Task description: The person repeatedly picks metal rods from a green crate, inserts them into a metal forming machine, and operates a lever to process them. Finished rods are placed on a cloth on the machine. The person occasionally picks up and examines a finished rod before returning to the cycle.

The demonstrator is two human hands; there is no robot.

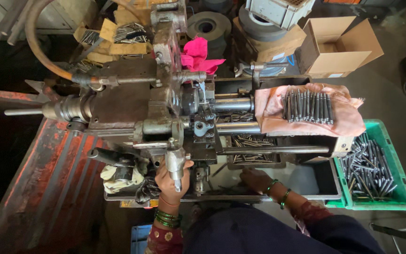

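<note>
I look down on a grimy metal lathe-like machine point(132, 103). My left hand point(167, 181) is wrapped around a thick metal lever handle point(175, 162) at the machine's front edge. My right hand point(255, 179) rests low in the tray below the machine's guide bars point(233, 115), among loose metal rods point(250, 141); whether it grips a rod I cannot tell. Green bangles sit on both wrists.
A pinkish cloth point(269, 110) on the right carries a row of several finished metal rods point(308, 107). A green crate point(381, 129) at far right holds many more rods. A pink rag point(197, 54), cardboard boxes point(334, 47), grinding wheels and a hose point(34, 42) lie behind the machine.
</note>
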